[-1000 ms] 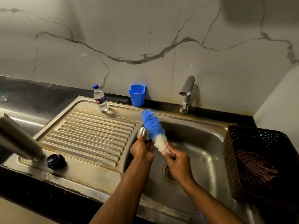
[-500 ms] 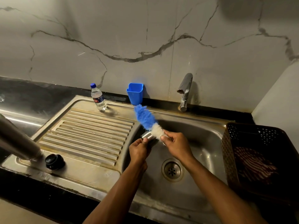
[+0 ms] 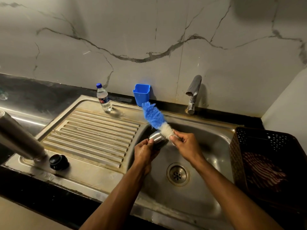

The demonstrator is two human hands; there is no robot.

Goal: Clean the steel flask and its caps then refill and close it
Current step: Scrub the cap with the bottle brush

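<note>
Over the sink basin [image 3: 207,146] my left hand [image 3: 144,152] grips a small steel cap [image 3: 157,140]. My right hand [image 3: 186,146] holds a bottle brush [image 3: 155,117] by its white base, and the blue bristles point up and to the left, past the cap. The brush's white part touches the cap's upper side. The steel flask [image 3: 18,138] stands on the drainboard's front left corner, leaning towards the camera. A black inner cap [image 3: 58,161] lies right beside its foot.
A small plastic water bottle [image 3: 103,97] stands at the back of the ribbed drainboard [image 3: 93,136]. A blue holder [image 3: 141,93] sits against the wall, and the tap [image 3: 192,92] is to its right, not running. A dark basket [image 3: 265,156] with a striped cloth stands right of the basin.
Both hands have stayed over the basin, working brush and cap against each other. The brush has tilted further left, then slid back up, so the cap shows more fully now.
</note>
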